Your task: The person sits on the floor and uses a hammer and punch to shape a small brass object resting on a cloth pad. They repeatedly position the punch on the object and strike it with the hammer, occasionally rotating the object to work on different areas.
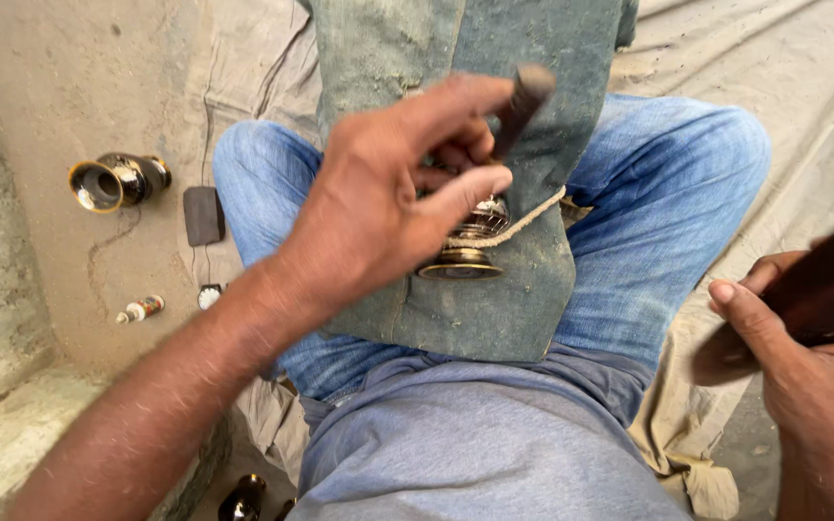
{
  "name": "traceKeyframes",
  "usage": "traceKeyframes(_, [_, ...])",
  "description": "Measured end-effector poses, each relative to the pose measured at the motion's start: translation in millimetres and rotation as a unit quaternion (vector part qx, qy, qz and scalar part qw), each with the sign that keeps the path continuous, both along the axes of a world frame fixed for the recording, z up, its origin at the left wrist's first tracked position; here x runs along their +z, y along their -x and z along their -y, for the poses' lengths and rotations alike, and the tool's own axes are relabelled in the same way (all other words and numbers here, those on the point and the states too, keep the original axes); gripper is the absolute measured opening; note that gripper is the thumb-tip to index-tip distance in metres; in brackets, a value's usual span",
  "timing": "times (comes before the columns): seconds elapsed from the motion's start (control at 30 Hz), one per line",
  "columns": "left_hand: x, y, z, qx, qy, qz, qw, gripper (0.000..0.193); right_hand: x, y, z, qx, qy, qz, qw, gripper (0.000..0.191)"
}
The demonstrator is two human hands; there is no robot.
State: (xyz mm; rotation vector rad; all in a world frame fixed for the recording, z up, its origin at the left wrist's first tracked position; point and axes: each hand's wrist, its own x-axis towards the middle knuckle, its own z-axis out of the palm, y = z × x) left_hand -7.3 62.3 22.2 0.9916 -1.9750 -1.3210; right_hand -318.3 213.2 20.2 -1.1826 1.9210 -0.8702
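Note:
My left hand [388, 193] is closed around a small brass piece [465, 246] with a flared base, held over a dusty green cloth pad [494, 309] on my lap. A dark rod-like handle [525, 101] sticks up from between its fingers, and a pale cord [518, 227] wraps around the brass piece. At the right edge, my right hand [813, 376] grips a long dark wooden stick [822, 289] that runs off the frame. My legs in blue jeans [668, 193] are crossed beneath.
A shiny black and brass vase-shaped piece [113, 181] lies on the dusty floor at left. A dark flat block [204, 214], a small tube [142, 309] and a small round object [208, 295] lie nearby. Another dark glossy piece [243, 497] shows at the bottom. Beige cloth [784, 77] covers the ground at right.

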Motion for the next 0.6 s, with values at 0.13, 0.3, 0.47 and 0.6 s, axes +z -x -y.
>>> traceKeyframes(0.13, [-6.1,-2.8,11.2,-0.035,-0.021,0.061,0.997,0.041,-10.0,-0.7,-5.9,-0.046,0.055,0.319,0.945,0.056])
traceKeyframes(0.3, [-2.4,4.1,15.3,-0.07,-0.005,0.08,0.994,0.046,-3.8,-5.4,4.5,-0.018,0.114,0.377,0.919,0.07])
traceKeyframes(0.47, [5.4,10.4,18.0,-0.094,0.039,0.104,0.989,0.046,-1.7,-1.3,27.2,0.074,-0.063,0.099,0.99,0.079])
traceKeyframes(0.6, [7.0,8.3,18.5,-0.096,0.077,0.08,0.989,0.047,1.8,3.5,31.2,0.084,-0.044,-0.036,0.995,0.071])
